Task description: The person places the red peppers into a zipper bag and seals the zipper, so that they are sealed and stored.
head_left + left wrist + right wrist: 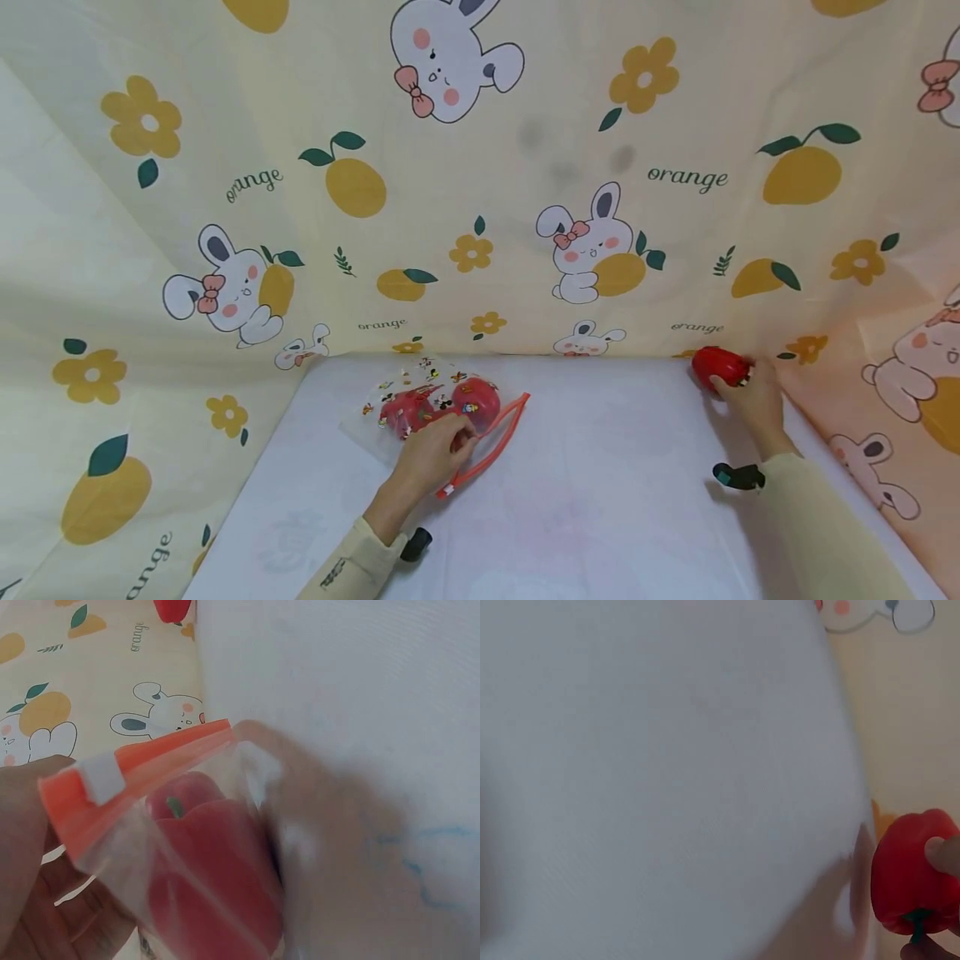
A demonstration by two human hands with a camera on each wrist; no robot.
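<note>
Left of the middle of the table lies a clear zip bag (365, 427) with small cartoon prints and an orange zip edge (504, 446). Red bell peppers (217, 877) show through its plastic. My left hand (435, 454) pinches the bag near its mouth, the curled fingers partly behind the plastic in the left wrist view. Far to the right, my right hand (759, 406) grips another red bell pepper (716, 369), thumb on its side. In the right wrist view, this pepper's green stem (918, 919) points down, near a fingertip.
A white table (600, 483) spreads between and in front of both hands. Behind it rises a cream curtain (510, 275) printed with rabbits and oranges, which also runs along both sides. The right hand's pepper is close to the table's back right corner.
</note>
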